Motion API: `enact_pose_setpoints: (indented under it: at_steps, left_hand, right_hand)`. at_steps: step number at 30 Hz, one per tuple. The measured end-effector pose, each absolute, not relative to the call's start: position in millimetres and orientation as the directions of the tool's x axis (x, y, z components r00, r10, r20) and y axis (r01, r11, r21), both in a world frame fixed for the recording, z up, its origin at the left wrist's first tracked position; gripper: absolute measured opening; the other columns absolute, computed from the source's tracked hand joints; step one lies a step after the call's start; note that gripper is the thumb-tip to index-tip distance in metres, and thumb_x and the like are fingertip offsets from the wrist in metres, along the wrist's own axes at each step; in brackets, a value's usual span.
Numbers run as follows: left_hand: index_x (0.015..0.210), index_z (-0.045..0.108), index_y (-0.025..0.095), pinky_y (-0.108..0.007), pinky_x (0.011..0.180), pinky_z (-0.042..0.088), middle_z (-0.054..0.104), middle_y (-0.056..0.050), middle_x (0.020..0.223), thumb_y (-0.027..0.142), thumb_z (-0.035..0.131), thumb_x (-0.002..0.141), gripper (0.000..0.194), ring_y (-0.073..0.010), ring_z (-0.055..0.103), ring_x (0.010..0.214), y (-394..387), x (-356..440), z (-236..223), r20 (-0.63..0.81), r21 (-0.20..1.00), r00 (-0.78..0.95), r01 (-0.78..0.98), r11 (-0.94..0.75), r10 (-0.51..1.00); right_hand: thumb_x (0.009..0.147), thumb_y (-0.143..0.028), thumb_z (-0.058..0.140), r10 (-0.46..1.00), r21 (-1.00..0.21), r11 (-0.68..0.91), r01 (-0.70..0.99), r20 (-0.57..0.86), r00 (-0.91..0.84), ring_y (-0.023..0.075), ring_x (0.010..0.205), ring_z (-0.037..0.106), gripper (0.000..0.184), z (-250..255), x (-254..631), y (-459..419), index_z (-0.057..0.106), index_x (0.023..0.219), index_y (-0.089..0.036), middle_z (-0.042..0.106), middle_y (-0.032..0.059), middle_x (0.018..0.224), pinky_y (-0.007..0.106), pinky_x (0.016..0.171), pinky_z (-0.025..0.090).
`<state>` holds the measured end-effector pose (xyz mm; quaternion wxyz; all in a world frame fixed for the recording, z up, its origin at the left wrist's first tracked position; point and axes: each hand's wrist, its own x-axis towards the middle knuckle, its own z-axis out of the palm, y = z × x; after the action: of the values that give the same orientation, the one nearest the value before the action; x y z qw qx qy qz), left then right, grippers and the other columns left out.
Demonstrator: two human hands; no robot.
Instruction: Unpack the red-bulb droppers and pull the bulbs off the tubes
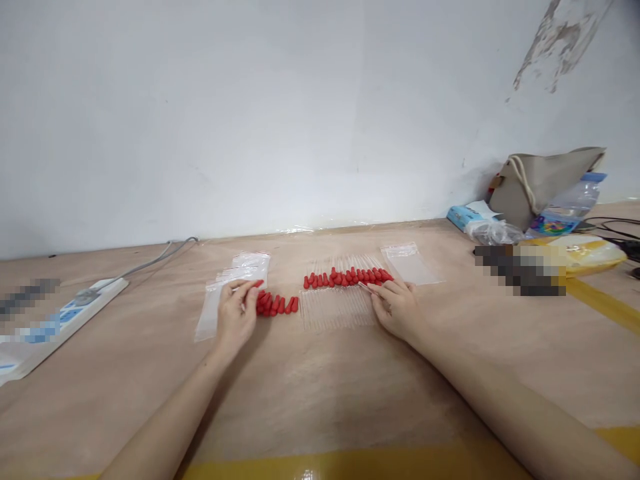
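Observation:
My left hand (236, 315) is closed, pinching a red rubber bulb (259, 283) between thumb and fingertips. Just right of it lies a small group of loose red bulbs (277, 305). The fingers of my right hand (397, 308) are closed on a thin clear dropper tube (363, 287), whose end sticks out to the left. Many similar clear tubes (336, 310) lie side by side between the hands. Behind them runs a row of red bulbs (345, 277), with thin tubes (353, 262) reaching back from it toward the wall. My right fingertips partly cover the row's right end.
Clear zip bags (210, 303) lie beside my left hand, and another bag (411, 263) lies behind my right. A power strip (95, 300) with a grey cable is at far left. At far right stand a grey bag (555, 177), a blue box (470, 217) and a yellow-white package (585, 253).

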<state>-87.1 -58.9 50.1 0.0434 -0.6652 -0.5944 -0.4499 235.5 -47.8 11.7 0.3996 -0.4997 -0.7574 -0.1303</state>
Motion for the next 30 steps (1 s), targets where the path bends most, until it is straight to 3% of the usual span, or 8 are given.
enact_pose_setpoints:
  at_steps: [7, 14, 18, 23, 26, 30]
  left_hand:
    - [0.103, 0.057, 0.017, -0.028, 0.065, 0.046, 0.06, -0.005, 0.086, 0.038, 0.043, 0.079, 0.035, -0.0165, 0.056, 0.073, -32.8, -126.0, 36.8, 0.539, 0.522, -0.184, 0.839, -0.154, 0.822]
    - [0.085, 0.059, 0.019, -0.026, 0.063, 0.043, 0.064, -0.003, 0.086, 0.043, 0.045, 0.077, 0.029, -0.0174, 0.056, 0.074, -28.7, -126.0, 34.9, 0.47, 0.463, -0.147, 0.881, -0.101, 0.87]
    - [0.084, 0.059, 0.02, -0.028, 0.069, 0.043, 0.064, -0.002, 0.089, 0.042, 0.043, 0.079, 0.027, -0.0186, 0.056, 0.079, -33.9, -124.0, 41.0, 0.545, 0.43, -0.151, 0.894, -0.121, 0.825]
    - [0.083, 0.062, 0.023, -0.034, 0.085, 0.036, 0.063, -0.002, 0.091, 0.036, 0.046, 0.08, 0.02, -0.0209, 0.053, 0.091, -39.6, -97.4, 59.5, 0.66, 0.262, -0.017, 0.942, -0.209, 0.751]
    - [0.078, 0.064, 0.025, -0.038, 0.084, 0.034, 0.062, -0.003, 0.091, 0.036, 0.049, 0.078, 0.018, -0.0229, 0.051, 0.093, -33.3, -67.4, 69.7, 0.533, 0.173, 0.107, 0.957, -0.232, 0.839]
    - [0.08, 0.065, 0.025, -0.042, 0.086, 0.03, 0.06, -0.006, 0.1, 0.043, 0.051, 0.075, 0.023, -0.0267, 0.048, 0.101, -12.1, -29.4, 75.2, 0.268, 0.138, 0.114, 0.978, -0.156, 0.957]
  right_hand:
    - [0.076, -0.021, 0.047, 0.738, -0.274, 0.352, 0.895, 0.669, -0.086, 0.0142, 0.073, 0.056, 0.012, 9.1, 231.5, -48.7, 0.058, 0.078, -0.019, 0.064, 0.0002, 0.072, 0.029, 0.072, 0.024]
    - [0.077, -0.02, 0.045, 0.722, -0.213, 0.326, 0.921, 0.685, -0.097, 0.0131, 0.07, 0.055, 0.013, 10.9, 228.1, -50.1, 0.057, 0.072, -0.019, 0.064, 0.0002, 0.069, 0.029, 0.072, 0.023]
    - [0.08, -0.022, 0.044, 0.719, -0.192, 0.326, 0.926, 0.686, -0.111, 0.014, 0.071, 0.055, 0.017, 10.2, 227.8, -50.1, 0.058, 0.073, -0.019, 0.064, 0.0013, 0.07, 0.03, 0.073, 0.023]
    - [0.077, -0.023, 0.046, 0.729, -0.199, 0.362, 0.911, 0.669, -0.144, 0.0153, 0.073, 0.054, 0.014, 6.9, 226.2, -51.9, 0.06, 0.075, -0.02, 0.064, 0.0013, 0.069, 0.032, 0.075, 0.023]
    - [0.076, -0.024, 0.048, 0.731, -0.183, 0.391, 0.902, 0.657, -0.183, 0.0169, 0.078, 0.054, 0.014, 6.0, 224.3, -54.9, 0.061, 0.077, -0.021, 0.065, 0.0016, 0.071, 0.033, 0.079, 0.023]
    - [0.076, -0.024, 0.048, 0.739, -0.167, 0.394, 0.904, 0.642, -0.203, 0.0176, 0.081, 0.054, 0.015, 7.5, 223.2, -58.3, 0.062, 0.077, -0.021, 0.066, 0.0018, 0.073, 0.035, 0.082, 0.022]
